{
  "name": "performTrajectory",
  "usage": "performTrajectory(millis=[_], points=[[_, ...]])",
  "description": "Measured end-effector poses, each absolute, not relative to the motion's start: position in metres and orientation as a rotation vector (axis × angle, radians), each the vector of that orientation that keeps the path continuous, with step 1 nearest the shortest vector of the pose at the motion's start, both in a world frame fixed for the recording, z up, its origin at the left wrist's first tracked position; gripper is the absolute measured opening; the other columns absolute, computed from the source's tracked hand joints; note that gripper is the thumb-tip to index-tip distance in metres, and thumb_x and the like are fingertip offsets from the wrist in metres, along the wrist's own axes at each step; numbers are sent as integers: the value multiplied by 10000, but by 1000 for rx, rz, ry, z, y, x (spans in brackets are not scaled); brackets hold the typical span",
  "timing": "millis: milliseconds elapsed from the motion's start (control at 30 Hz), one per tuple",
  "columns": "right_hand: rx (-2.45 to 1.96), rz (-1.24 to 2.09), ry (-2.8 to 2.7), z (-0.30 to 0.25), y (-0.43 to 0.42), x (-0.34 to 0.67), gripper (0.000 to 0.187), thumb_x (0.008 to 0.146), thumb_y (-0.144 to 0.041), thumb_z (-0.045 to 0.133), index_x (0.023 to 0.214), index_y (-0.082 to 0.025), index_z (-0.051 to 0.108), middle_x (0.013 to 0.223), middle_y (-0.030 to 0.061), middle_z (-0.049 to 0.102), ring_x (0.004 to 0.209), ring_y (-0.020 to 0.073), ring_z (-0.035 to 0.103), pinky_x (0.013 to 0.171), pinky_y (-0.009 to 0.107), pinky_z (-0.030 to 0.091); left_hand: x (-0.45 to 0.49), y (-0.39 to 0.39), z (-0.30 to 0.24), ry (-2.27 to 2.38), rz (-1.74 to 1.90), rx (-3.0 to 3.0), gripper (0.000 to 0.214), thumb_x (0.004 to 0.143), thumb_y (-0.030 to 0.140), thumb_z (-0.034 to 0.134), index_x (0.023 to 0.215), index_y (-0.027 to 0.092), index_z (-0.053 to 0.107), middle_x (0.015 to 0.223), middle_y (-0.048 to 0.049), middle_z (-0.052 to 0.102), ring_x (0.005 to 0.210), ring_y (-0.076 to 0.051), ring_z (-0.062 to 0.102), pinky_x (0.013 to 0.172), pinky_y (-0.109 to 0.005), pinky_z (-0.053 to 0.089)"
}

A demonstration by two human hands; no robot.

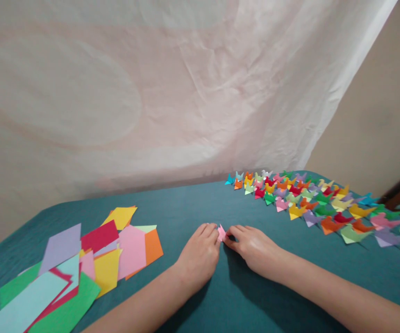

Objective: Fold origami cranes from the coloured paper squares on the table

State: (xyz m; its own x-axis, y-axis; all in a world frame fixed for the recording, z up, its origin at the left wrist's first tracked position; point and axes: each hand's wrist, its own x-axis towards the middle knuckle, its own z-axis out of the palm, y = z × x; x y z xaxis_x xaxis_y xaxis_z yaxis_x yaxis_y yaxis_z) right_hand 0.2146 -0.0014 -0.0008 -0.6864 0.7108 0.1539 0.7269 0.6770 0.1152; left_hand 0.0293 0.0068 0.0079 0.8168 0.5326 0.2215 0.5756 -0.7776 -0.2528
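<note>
A small folded pink paper piece (pixel 221 232) sits on the teal tablecloth (pixel 193 208) near the middle. My left hand (pixel 200 256) rests knuckles up just left of it, fingers curled and pinching its left edge. My right hand (pixel 253 247) comes in from the right, fingertips pressed on the paper's right side. Most of the paper is hidden between the two hands.
A loose pile of flat coloured paper sheets (pixel 82 268) lies at the left. Several folded paper birds (pixel 311 203) in many colours cover the right and far side. A white cloth (pixel 151 92) hangs behind the table.
</note>
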Motion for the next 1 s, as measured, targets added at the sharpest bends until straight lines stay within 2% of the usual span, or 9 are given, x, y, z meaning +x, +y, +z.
performTrajectory(millis=[133,333,533,733,1000], points=[[-1201,-235,-2786,-1,-1,217,170,882,-123,477,946,-149,632,914,84,607,823,208,545,632,299,378,30,7,11,-844,-193,-2708,215,863,155,481,977,79,646,1030,-127,609,1096,-258,484,969,-372,352],[-1205,-190,-2787,3,0,218,182,882,-113,475,943,-155,642,939,80,622,829,204,562,635,288,384,27,7,17,-942,-109,-2827,141,869,157,494,874,119,630,865,-83,578,885,-220,512,794,-353,445],[-1119,-189,-2621,-13,3,221,210,910,-146,456,931,-165,664,927,73,625,842,187,552,717,298,402,25,10,18,-873,-119,-2853,129,871,162,494,862,123,616,860,-82,558,865,-218,481,783,-351,435],[-1089,-217,-2488,-27,3,218,208,904,-141,462,900,-152,670,857,77,613,791,184,525,723,316,397,21,17,10,-846,-228,-2894,154,889,168,474,842,136,617,844,-68,557,836,-200,469,747,-329,423],[-1246,-140,-2603,-13,0,214,213,857,-103,510,1023,-170,625,930,78,569,874,215,487,745,329,380,21,19,5,-854,-276,-2905,183,905,167,450,896,128,628,859,-73,567,837,-197,474,730,-330,423]])
